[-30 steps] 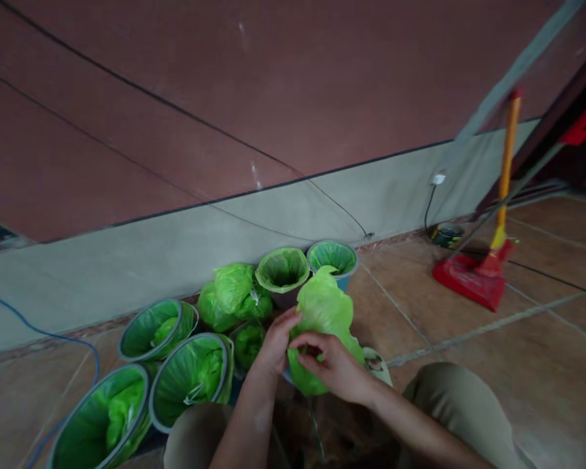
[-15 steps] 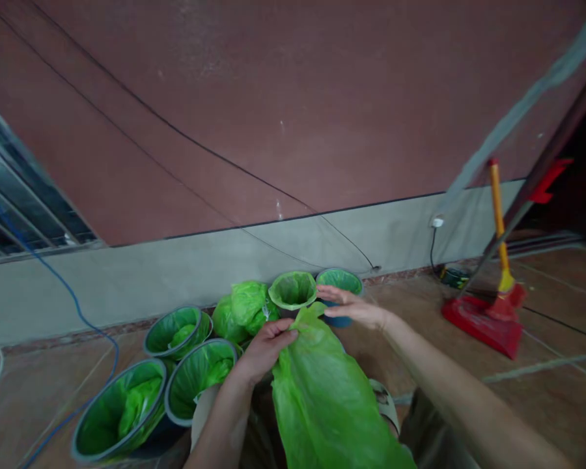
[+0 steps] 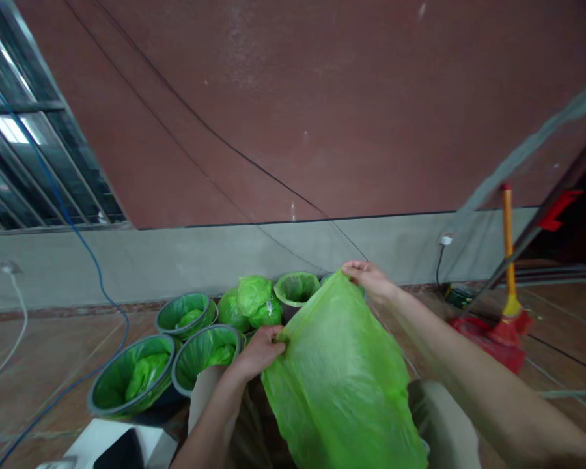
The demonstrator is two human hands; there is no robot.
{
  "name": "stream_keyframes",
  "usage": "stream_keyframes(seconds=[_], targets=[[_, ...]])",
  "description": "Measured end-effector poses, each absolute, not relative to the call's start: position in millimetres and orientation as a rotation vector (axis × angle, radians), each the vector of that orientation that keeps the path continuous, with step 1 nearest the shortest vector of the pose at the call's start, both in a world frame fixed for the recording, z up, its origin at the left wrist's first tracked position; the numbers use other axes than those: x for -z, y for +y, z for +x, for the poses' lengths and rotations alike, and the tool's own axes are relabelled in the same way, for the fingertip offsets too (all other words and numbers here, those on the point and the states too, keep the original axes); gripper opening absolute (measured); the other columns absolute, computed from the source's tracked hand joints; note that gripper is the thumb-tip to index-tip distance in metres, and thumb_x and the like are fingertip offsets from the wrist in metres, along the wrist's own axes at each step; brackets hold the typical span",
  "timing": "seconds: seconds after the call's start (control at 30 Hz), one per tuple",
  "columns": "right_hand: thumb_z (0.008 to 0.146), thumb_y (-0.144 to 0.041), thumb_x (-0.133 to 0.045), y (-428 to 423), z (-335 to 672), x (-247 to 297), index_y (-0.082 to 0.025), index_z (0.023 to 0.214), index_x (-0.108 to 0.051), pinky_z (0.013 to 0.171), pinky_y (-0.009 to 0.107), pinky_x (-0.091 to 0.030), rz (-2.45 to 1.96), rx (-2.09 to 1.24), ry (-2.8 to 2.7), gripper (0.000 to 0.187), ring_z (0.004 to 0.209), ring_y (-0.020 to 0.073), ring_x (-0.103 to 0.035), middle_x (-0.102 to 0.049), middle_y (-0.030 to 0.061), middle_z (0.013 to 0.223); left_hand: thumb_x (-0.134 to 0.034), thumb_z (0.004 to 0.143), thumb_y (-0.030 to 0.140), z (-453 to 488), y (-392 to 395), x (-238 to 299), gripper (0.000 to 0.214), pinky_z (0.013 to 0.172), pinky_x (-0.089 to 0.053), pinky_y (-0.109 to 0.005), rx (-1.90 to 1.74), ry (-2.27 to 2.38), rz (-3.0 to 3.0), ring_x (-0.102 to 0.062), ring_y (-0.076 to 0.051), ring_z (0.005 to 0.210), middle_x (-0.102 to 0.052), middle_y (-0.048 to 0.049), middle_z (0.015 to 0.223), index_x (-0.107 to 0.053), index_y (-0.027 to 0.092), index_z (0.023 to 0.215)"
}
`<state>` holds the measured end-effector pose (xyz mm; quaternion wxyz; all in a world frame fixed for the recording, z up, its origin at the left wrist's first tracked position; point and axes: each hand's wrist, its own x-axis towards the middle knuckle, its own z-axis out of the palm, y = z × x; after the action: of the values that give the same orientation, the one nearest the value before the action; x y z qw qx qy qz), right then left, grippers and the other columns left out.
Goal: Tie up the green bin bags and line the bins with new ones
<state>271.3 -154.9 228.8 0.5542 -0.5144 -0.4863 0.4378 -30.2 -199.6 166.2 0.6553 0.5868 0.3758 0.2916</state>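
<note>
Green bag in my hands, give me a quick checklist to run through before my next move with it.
1. Grip of the left hand on the near edge of the green bag: ok, fingers closed on the plastic.
2. Grip of the right hand on the far top corner: ok.
3. Bag spread out between both hands, not bunched: ok.
4. Bag mouth opened up: cannot tell; it looks flat.
5. A bin without a liner in view: not ok; the near bin and the far bin both show green liners.
</note>
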Motion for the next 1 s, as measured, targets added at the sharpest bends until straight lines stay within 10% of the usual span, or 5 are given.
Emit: stream_keyframes(seconds=[0.5,1.0], targets=[[0.07,-0.042,-0.069,-164,314,-239,-0.021,0.062,-0.057,0.046,0.027,-0.034,-1.364,-0.575,-0.885,0.025,0.047,0.0131,-0.042,-0.05,-0.002,0.051,-0.08,0.059,0.045,-48,-193,-126,0.034,0.056,-0.04,-0.023,-1.206,1.081,1.036,-0.051,-0.011,0.055,-0.063,0.0006,0.062,-0.07,0.014,0.071],[0.076,-0.034,-0.065,-172,353,-196,-0.016,0.071,-0.064,0.057,0.028,-0.033,-1.454,-0.464,-0.82,0.019,0.057,0.0115,-0.044,-0.055,-0.0002,0.061,-0.071,0.07,0.025,-67,-184,-130,0.015,0.074,-0.045,-0.027,-1.327,1.259,1.434,-0.062,-0.018,0.073,-0.073,-0.0031,0.08,-0.075,0.02,0.084]])
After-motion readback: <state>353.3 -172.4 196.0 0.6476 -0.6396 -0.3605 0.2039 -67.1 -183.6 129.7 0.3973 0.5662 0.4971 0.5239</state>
